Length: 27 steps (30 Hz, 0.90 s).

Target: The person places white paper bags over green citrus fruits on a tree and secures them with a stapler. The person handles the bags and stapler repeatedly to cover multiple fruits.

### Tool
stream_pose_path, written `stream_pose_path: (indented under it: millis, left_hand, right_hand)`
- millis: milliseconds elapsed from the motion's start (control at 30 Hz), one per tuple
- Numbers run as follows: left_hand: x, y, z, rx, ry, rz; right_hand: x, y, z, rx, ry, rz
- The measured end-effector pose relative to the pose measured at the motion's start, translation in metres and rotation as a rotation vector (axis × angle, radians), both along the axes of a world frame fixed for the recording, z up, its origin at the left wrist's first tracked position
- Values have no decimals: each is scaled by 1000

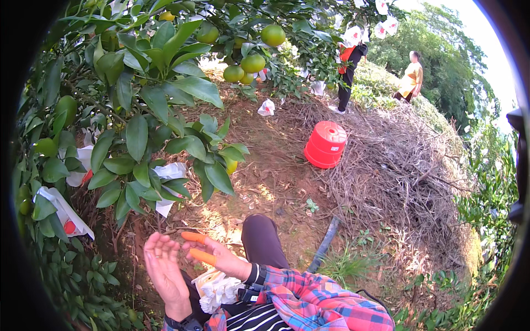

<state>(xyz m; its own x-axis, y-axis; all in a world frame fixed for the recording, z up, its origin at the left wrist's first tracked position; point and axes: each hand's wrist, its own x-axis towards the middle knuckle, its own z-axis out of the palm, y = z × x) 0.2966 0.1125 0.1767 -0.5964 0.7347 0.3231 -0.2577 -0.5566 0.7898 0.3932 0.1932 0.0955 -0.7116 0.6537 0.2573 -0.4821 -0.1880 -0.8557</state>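
My left hand (pixel 162 265) is raised with its palm turned up and fingers slightly curled, holding nothing. Beside it, my right hand (pixel 221 257) wears orange finger cots (pixel 203 257) on two digits; its fingers are apart with nothing visible between them. A bundle of white paper bags (pixel 217 289) sits at my waist, just below the right hand. Ahead and to the left hangs leafy citrus foliage (pixel 136 136) with green fruit (pixel 252 64) and a yellowish fruit (pixel 230 166) partly behind leaves. White paper bags with red marks, such as one bag (pixel 68 215), hang among the branches.
An upturned red plastic bucket (pixel 325 145) stands on the slope. Dry cut branches (pixel 393 165) are heaped to the right. A dark pipe (pixel 325 244) crosses the ground near my knee (pixel 263 238). Two people, one in dark trousers (pixel 347 82) and one in yellow (pixel 410 78), stand farther back.
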Motion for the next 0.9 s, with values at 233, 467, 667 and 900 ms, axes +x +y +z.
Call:
stream_pose_path:
  millis: [233, 467, 667, 900]
  left_hand:
    - [11, 12, -18, 16, -546, -372]
    - [19, 8, -31, -30, -390, -277]
    - [-2, -1, -57, -92, -169, -238]
    - [-77, -38, -118, -693, 844, 26]
  right_hand:
    - [-5, -21, 2, 428, -83, -252]
    - [-4, -12, 17, 243, -129, -92]
    - [-29, -5, 5, 139, -187, -196]
    - [0, 31, -25, 551, -708, -4]
